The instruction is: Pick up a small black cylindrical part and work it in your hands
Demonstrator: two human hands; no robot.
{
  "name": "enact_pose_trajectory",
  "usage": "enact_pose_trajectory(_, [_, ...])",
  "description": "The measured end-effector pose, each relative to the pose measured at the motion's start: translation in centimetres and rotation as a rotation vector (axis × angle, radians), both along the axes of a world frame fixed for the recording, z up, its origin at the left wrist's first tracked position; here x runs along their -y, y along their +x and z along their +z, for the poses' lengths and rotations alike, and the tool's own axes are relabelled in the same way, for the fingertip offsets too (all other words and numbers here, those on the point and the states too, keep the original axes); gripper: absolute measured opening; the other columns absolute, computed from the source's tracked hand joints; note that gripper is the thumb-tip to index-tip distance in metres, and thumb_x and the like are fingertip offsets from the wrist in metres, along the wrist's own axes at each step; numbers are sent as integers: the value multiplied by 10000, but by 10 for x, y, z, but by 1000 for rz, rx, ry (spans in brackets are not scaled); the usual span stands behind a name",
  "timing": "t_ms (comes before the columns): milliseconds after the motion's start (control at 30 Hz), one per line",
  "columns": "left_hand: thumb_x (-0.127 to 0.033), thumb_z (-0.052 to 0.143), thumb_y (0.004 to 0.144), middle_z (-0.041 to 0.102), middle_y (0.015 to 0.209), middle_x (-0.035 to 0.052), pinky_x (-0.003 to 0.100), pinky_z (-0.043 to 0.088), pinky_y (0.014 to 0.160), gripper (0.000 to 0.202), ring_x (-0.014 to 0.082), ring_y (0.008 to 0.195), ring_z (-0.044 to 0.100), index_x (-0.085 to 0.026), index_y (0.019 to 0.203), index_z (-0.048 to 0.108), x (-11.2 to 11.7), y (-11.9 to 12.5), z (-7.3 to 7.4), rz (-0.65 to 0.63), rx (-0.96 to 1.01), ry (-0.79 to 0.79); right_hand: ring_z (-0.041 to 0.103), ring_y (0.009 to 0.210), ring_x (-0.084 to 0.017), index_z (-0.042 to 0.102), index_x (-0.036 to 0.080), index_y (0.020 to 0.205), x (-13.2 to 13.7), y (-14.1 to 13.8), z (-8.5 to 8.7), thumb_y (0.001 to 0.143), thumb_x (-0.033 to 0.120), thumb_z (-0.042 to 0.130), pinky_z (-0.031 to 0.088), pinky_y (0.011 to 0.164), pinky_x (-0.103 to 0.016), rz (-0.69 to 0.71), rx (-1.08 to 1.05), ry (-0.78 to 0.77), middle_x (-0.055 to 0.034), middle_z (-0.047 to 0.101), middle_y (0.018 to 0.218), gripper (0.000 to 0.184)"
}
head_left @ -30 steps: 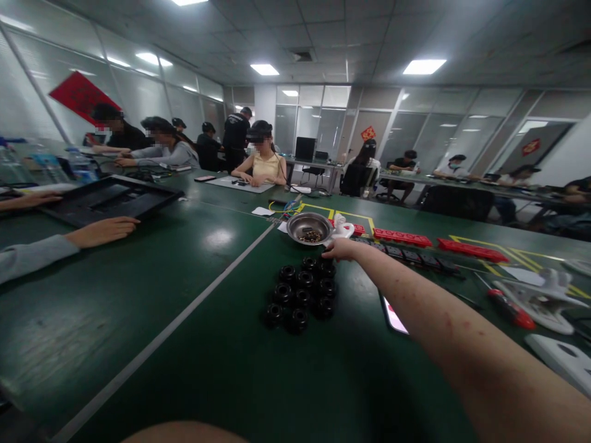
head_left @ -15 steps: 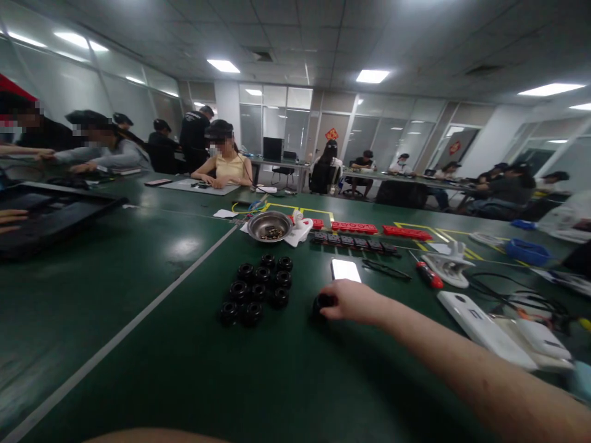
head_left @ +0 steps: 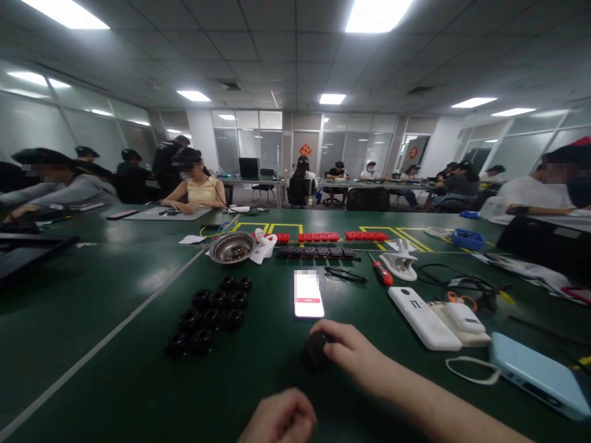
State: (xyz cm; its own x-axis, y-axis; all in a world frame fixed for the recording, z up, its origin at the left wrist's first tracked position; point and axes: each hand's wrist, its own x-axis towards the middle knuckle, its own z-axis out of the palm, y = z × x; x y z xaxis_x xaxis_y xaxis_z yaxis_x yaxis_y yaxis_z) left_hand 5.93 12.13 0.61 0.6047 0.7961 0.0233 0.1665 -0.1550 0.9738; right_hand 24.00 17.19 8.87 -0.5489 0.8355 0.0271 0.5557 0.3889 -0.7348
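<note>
Nearest us, at the bottom edge, the left hand: fingers curled, cut off by the frame; we can't tell whether it's closed on anything. Just beyond, our right hand grips a dark round piece between thumb and fingers, low over the green bench. Piece is in front of us, right of the main cluster.

Progress, our read: early. One piece is picked out and in hand; the hands are apart and we see nothing joined to it. Ten black rings sit grouped to the left, none being handled. Past them, a lit phone, then a metal bowl with small brass-coloured bits, no hand near it. Dark strip and red strips lie behind.

Hard to make out: the held piece is blurred and partly covered by fingers, so we can't confirm bench contact or that it matches the rings. Bowl bits too small to identify.
</note>
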Motion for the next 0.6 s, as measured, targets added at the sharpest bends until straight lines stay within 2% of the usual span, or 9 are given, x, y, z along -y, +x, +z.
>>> enact_pose_trajectory(67, [-556,174,813,546,873,62,204,417,405,503,118,563,561,-224,1098,422,-13,11,4,243,110,-200,507,638,-119,544,158,769,-11,-6,-3,728,130,279,375,558,-186,-64,-29,-7,-8,552,684,270])
enact_pose_trajectory(133, [-640,156,757,534,982,95,249,469,455,605,158,646,598,-246,1191,303,-26,27,5,428,317,-429,492,604,-128,537,150,670,-18,-15,-10,737,162,304,345,531,-201,-131,62,28,-17,542,634,243])
enact_pose_trajectory(167, [-666,162,736,554,964,98,267,477,455,644,178,652,609,-249,1216,260,-32,36,4,468,409,-499,490,596,-137,535,147,642,-21,-19,-15,734,196,347,328,524,-214,-166,111,57,-25,548,626,216])
enact_pose_trajectory(233, [-668,214,727,601,678,46,240,446,389,672,163,500,581,-209,1216,250,-44,53,-1,531,456,-623,496,592,-154,547,147,655,-24,-24,-26,740,277,410,292,513,-232,-256,203,139,-43,575,643,208])
enact_pose_trajectory(300, [-701,216,694,468,362,-38,194,355,290,738,125,293,444,-129,1140,350,-54,64,-6,576,435,-655,509,584,-153,553,156,682,-27,-25,-35,770,363,411,273,501,-230,-296,259,195,-47,595,661,266])
enact_pose_trajectory(333, [-711,238,679,390,289,-69,176,312,262,740,104,240,369,-112,1081,402,-58,66,-7,598,443,-638,514,580,-148,551,159,688,-28,-24,-39,781,391,405,272,497,-225,-298,263,209,-45,600,667,290])
enact_pose_trajectory(433, [-652,336,697,360,283,-90,135,221,230,569,48,208,252,-143,910,476,-65,66,-4,672,532,-637,514,577,-142,532,157,690,-30,-23,-44,771,381,429,290,504,-221,-276,226,256,-43,596,671,260])
enact_pose_trajectory(533, [-486,279,803,376,291,-77,124,165,225,370,40,196,237,-176,732,469,-68,61,8,725,567,-790,504,575,-157,525,151,680,-31,-25,-48,739,338,457,312,518,-240,-222,211,372,-49,578,649,208])
enact_pose_trajectory(600, [-404,239,832,336,262,-73,130,149,225,373,44,186,232,-182,601,430,-68,60,16,758,529,-864,505,577,-168,533,143,688,-31,-26,-51,730,336,460,326,523,-252,-180,198,459,-57,574,645,210])
